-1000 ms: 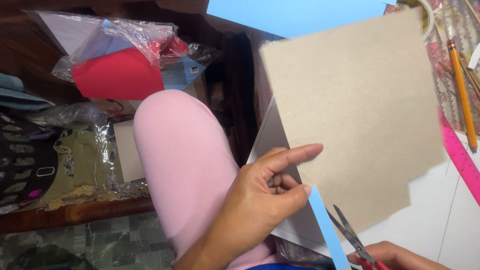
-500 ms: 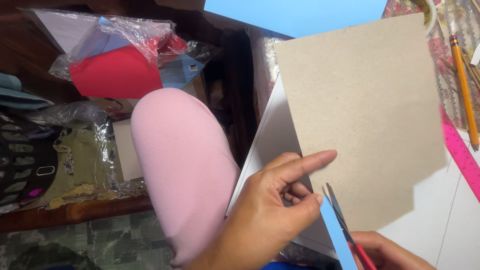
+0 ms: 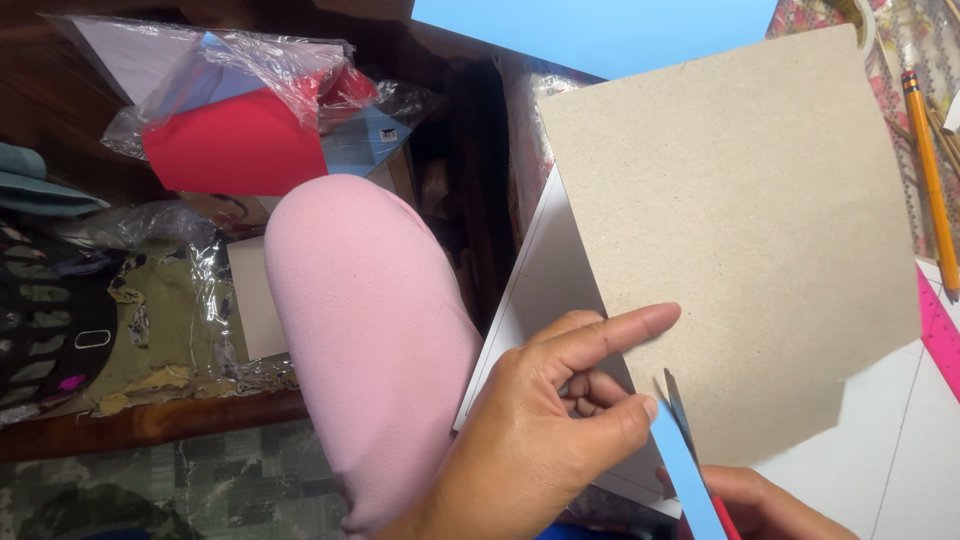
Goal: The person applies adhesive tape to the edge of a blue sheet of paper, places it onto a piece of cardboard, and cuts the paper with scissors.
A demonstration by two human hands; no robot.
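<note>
Two bare hands show: one left hand (image 3: 545, 430) and one right hand (image 3: 765, 505). There is one grey-brown cardboard sheet (image 3: 740, 230), one pair of red-handled scissors (image 3: 690, 440), one narrow light-blue paper strip (image 3: 685, 475), one large light-blue paper sheet (image 3: 600, 30), one yellow pencil (image 3: 930, 170), one pink plastic ruler (image 3: 940, 330), one red paper sheet in clear plastic wrap (image 3: 235, 150), and one pink-clothed knee (image 3: 370, 330).

The card (image 3: 730, 230) lies over the white sheet (image 3: 900, 450). Scissors (image 3: 690, 440) sit at its lower edge, right of the left hand (image 3: 550, 420). The pencil (image 3: 930, 170) and ruler (image 3: 940, 325) lie right; the bag (image 3: 240, 110) lies far left.
</note>
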